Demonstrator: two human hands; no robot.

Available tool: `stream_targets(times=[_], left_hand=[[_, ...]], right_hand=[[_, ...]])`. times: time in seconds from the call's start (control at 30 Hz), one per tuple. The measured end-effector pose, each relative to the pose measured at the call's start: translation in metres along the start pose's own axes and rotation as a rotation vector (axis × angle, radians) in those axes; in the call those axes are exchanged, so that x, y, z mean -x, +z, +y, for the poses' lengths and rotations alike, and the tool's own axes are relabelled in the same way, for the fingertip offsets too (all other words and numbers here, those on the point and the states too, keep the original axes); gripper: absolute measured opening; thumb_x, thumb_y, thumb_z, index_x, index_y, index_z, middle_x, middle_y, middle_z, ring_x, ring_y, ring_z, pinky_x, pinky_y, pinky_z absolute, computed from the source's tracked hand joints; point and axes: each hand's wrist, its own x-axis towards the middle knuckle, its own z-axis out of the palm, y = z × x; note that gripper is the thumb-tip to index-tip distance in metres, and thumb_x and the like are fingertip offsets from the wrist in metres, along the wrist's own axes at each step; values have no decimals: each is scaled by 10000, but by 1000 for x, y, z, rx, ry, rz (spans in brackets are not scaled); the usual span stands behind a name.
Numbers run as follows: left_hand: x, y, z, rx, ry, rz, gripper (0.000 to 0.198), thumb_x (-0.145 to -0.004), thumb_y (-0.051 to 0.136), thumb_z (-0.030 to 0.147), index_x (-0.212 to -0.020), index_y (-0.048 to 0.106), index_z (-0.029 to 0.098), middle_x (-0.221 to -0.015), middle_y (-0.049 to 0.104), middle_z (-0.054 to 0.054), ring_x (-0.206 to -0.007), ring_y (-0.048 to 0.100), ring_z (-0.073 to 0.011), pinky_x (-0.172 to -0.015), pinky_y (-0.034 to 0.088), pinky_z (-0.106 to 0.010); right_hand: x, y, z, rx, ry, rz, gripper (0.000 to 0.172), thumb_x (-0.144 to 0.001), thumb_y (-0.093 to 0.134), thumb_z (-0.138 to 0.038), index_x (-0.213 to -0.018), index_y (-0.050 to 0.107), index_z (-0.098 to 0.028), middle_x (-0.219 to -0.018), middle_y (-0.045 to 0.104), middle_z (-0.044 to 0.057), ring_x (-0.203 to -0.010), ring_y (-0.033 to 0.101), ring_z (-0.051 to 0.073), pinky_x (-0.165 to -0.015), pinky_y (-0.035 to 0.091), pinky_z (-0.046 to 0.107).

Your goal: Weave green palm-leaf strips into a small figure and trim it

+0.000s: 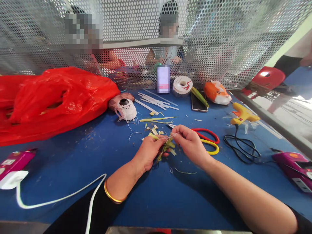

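Observation:
My left hand (148, 152) is closed round a small bundle of yellow-green leaf strips (165, 147) just above the blue table (73, 162). My right hand (188, 143) pinches a thin white thread (173, 135) that runs to the bundle. The two hands nearly touch. Cut leaf scraps (154, 130) lie just beyond them. A spool of white thread (126, 110) stands farther back on the left.
Red and yellow scissors (209, 140) lie right of my hands. A yellow glue gun (242, 115) with a black cord, a phone (198, 102), a ribbon roll (182, 85) and white strips (153, 101) lie behind. A red plastic bag (48, 100) fills the left. Other people sit behind a perforated metal screen (219, 39).

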Motion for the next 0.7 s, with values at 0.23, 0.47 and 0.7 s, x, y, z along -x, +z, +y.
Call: stream_targets(times=[0.23,0.47,0.7], left_hand=[[1,-2,0,-146,193,94,190,-702,720,253,-855,636,180,-707,625,0,-580,563,-110,-531,435,-231],[-4,-9,-3,-442,241,104,89,-689,678,219,-762,699,172,-713,662,-41,-621,593,-160,-565,452,-268],[-9,-15,-3,-733,339,83,190,-686,692,255,-857,747,192,-806,742,-54,-709,657,-193,-678,478,-299]], right_hand=[[0,4,2,-108,73,2,217,-853,557,-371,-739,527,-189,-576,447,-52,-542,361,94,-520,293,252],[-2,8,5,-161,144,-28,184,-772,604,-346,-721,534,-184,-531,443,-72,-502,369,90,-494,274,241],[-4,10,9,-185,157,-23,235,-778,594,-395,-706,532,-180,-519,449,-71,-500,362,87,-499,276,243]])
